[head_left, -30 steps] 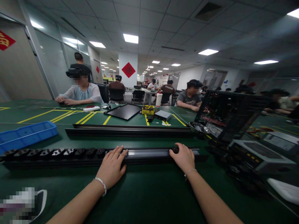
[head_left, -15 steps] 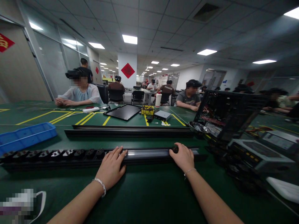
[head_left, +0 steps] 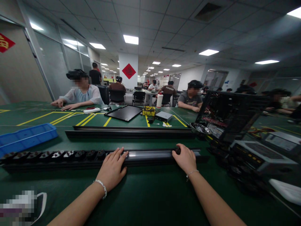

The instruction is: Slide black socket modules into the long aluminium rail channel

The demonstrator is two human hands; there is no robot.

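Observation:
A long black power strip (head_left: 148, 156) with a row of sockets on its left half lies across the green table in front of me. My left hand (head_left: 112, 169) rests flat on its middle, fingers stretched out over the top. My right hand (head_left: 185, 159) lies further right on the strip, fingers curled over a small black part on it. A second long black strip (head_left: 129, 132) lies parallel just behind.
A blue tray (head_left: 25, 137) sits at the left. An open computer case (head_left: 230, 114) and a grey power supply (head_left: 261, 155) stand at the right. A black panel (head_left: 124, 112), a yellow box (head_left: 149, 110) and seated people lie beyond.
My hands hold their places on the strip. A person standing in the back left has walked to the right; the seated person at the left has spread their hands.

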